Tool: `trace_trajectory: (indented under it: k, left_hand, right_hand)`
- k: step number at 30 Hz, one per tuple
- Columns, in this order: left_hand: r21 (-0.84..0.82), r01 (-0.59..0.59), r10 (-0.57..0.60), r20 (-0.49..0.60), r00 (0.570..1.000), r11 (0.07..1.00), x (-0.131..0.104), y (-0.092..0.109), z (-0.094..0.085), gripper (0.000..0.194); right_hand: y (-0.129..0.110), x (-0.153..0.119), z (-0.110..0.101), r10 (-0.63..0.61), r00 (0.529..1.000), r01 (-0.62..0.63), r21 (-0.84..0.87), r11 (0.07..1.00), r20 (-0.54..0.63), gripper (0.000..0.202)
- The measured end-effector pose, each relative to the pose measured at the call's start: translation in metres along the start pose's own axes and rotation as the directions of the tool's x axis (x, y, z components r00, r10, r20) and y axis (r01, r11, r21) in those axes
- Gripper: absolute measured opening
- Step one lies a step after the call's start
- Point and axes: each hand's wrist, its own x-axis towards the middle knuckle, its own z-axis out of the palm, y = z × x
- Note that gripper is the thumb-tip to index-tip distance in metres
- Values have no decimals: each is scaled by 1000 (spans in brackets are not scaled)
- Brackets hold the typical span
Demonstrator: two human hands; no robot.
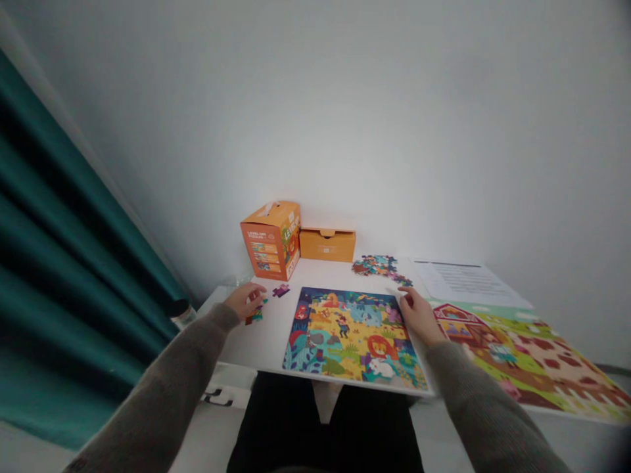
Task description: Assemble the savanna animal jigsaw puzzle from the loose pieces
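A colourful animal puzzle picture lies flat near the front edge of the white table. Over a few loose puzzle pieces to its left is my left hand, fingers slightly curled and apart. The hand partly covers those pieces. A separate purple piece lies between that hand and the picture. My right hand rests at the picture's upper right edge, its fingers loosely bent with nothing visible in them. A cluster of loose pieces sits beyond the picture, with more purple pieces beside it.
An orange puzzle box and a yellow-orange tray box stand at the back against the wall. On the right lie a printed sheet and a large farm picture. A dark-capped jar is beside the table's left edge, near a green curtain.
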Motion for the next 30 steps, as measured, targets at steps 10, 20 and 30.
trace_trajectory:
  k: [10, 20, 30]
  left_hand:
    - [371, 268, -186, -242, 952, 889, -41, -2, 32, 45]
    - [208, 150, -61, -382, 922, 966, -30, 3, 41, 30]
    - [19, -481, 437, -451, 778, 876, -38, 101, 42, 25]
  right_hand:
    - [4, 1, 2, -40, 999, 41, -40, 998, 13, 43]
    - [-5, -1, -1, -27, 1000, 27, -24, 999, 9, 43]
    - [-47, -10, -10, -272, 960, 273, 10, 962, -70, 32]
